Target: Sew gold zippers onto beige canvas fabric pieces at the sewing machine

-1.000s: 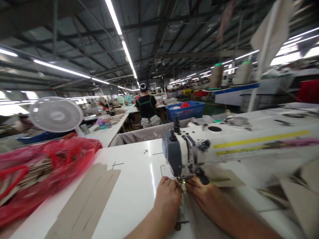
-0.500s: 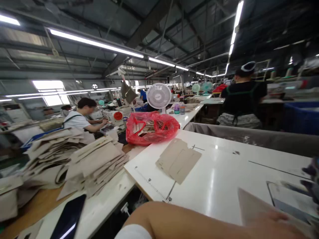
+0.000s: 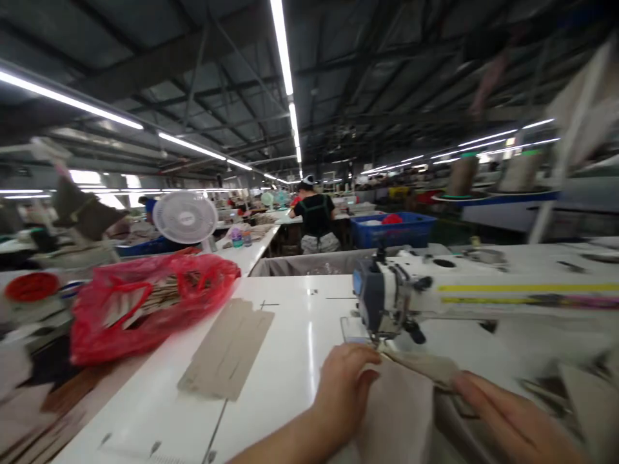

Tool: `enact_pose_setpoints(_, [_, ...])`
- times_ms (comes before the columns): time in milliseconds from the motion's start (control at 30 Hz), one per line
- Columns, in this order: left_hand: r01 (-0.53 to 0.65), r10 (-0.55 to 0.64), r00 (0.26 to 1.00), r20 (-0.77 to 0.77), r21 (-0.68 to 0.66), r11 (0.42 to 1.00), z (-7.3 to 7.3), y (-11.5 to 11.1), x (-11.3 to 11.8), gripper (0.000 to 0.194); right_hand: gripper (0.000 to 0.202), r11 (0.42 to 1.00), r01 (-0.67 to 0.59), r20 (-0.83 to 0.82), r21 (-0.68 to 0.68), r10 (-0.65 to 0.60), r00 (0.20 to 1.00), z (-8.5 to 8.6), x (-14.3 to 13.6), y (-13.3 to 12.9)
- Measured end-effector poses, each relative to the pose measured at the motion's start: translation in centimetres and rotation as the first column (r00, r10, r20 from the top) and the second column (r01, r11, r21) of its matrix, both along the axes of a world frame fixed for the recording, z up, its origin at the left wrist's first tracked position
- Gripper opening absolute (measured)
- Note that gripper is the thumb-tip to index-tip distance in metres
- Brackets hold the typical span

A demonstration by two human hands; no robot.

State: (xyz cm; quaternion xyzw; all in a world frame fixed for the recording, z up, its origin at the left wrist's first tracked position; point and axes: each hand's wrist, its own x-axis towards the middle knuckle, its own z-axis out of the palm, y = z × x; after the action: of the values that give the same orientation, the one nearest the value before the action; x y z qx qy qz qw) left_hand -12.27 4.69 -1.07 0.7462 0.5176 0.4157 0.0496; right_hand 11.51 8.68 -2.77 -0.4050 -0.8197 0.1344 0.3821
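My left hand (image 3: 344, 388) is closed at the near side of the sewing machine head (image 3: 382, 293), its fingertips curled over the upper left edge of a beige fabric piece (image 3: 399, 406). To the right, my right hand (image 3: 515, 412) pinches a folded pale fabric strip (image 3: 428, 366), which stretches left toward the presser foot. The beige piece hangs toward me between both hands. Left of them, a beige cardboard-like template (image 3: 229, 348) with slits and dashed lines lies flat on the white table (image 3: 285, 380). The needle area is too small to make out.
A red plastic bag (image 3: 159, 296) with stacked pieces stands at the left, near a white fan (image 3: 185, 217). More fabric (image 3: 590, 399) lies at the right. Beyond the table are a grey cloth trough (image 3: 300, 264), a blue bin (image 3: 394, 231) and a seated person (image 3: 315, 212).
The view has swung right, bringing the sewing machine and my right hand into sight. My left hand, earlier low at the right over a fabric piece, is now beside the machine head.
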Motion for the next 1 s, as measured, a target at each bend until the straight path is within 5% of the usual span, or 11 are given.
enact_pose_setpoints(100, [0.156, -0.155, 0.988, -0.020, 0.107, 0.982, 1.1, 1.2, 0.4, 0.027, 0.037, 0.975, -0.214, 0.060, -0.057, 0.218, 0.974, 3.4, -0.8, -1.3])
enact_pose_setpoints(233, [0.268, -0.260, 0.963, -0.068, 0.175, 0.947, 2.0, 2.2, 1.0, 0.027, 0.033, 0.978, -0.196, 0.066, 0.065, 0.191, 0.979, 5.6, -1.9, -1.7])
enact_pose_setpoints(400, [0.217, -0.211, 0.976, -0.050, 0.169, 0.961, 1.8, 2.6, 0.9, 0.013, 0.034, 0.995, -0.099, 0.005, 0.013, 0.099, 0.995, 4.7, -1.6, -1.5])
enact_pose_setpoints(667, [0.212, -0.216, 0.959, -0.183, -0.038, 0.976, 1.0, 4.2, 0.4, 0.039, 0.034, 0.985, -0.171, -0.047, 0.035, 0.173, 0.984, 3.3, -1.4, -1.6])
enact_pose_setpoints(833, [0.274, -0.239, 0.929, -0.283, 0.092, 0.957, 2.5, 3.8, 1.0, 0.018, 0.033, 0.975, -0.177, 0.052, 0.134, 0.171, 0.984, 4.4, -1.6, -1.5])
enact_pose_setpoints(1000, [0.148, -0.140, 0.901, -0.411, -0.012, 0.989, 2.6, 4.3, 1.2, 0.021, 0.033, 0.983, -0.162, 0.030, 0.084, 0.160, 0.987, 5.9, -2.0, -1.6])
